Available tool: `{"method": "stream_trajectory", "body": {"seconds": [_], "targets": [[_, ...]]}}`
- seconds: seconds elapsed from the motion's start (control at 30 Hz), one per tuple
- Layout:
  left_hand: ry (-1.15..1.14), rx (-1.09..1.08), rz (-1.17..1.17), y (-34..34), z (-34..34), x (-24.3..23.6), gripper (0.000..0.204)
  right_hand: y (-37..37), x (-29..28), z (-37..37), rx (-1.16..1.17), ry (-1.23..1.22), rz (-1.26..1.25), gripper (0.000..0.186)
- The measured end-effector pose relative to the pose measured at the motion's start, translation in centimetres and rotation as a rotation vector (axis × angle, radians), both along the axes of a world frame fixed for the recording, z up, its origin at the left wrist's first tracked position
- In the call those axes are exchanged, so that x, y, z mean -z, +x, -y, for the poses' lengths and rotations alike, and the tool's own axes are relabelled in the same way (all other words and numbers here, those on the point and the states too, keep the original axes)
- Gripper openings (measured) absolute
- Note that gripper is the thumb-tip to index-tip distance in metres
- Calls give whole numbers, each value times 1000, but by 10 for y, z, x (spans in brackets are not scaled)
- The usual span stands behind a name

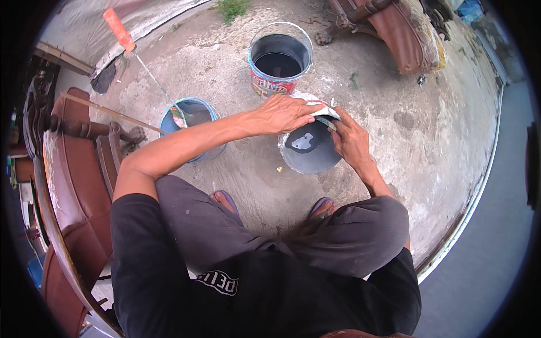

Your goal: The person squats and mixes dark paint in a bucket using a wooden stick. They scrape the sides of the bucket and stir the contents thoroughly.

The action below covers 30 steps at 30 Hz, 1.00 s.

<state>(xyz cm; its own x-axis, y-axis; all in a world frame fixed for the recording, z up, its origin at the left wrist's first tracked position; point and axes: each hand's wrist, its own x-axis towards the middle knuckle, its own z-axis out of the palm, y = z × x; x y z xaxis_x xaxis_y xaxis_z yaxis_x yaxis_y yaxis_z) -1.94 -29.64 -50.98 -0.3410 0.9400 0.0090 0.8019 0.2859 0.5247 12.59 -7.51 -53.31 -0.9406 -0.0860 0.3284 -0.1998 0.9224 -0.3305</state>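
A grey-lined bucket (313, 162) stands on the concrete in front of me, tipped a little, with a small pool of shiny grey liquid (306, 142) inside. My left hand (286, 115) reaches across to its far rim. Its fingers are closed on a crumpled white piece (322, 109), cloth or paper, that lies over the rim. On the right side of the same rim sits my right hand (351, 138), fingers bent over the edge and thumb toward the inside. The right fingertips come close to the white piece; whether they touch it is unclear.
Behind stands a bucket (274, 85) of dark liquid, its wire handle raised. Left, a blue bucket (208, 106) holds a long orange-handled tool (119, 31); a wooden stick (112, 113) reaches its rim. Brown upholstered furniture (84, 169) flanks me left, with another piece (394, 34) far right.
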Motion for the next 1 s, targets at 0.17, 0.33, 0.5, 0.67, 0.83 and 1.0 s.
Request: {"method": "stream_trajectory", "body": {"seconds": [0.17, 0.33, 0.5, 0.67, 0.83, 1.0], "targets": [[238, -161, -116, 11, 25, 21, 77, -1, 6, -3, 62, -33, -33, 27], [-362, -222, 144, 19, 39, 11, 66, -2, 8, -8, 118, -89, 10, 29], [-138, -391, 362, 26, 32, 31, 51, -3, 11, -12, 167, -99, -10, 28], [-80, -405, 406, 17, 24, -3, 45, 7, 22, -10, 294, -267, 54, 28], [-91, -446, 364, 13, 45, 0, 40, 4, 31, 10, 218, -314, -19, 24], [-163, -430, 349, 8, 39, -9, 34, 12, 53, 17, 246, -287, -35, 20]]}}
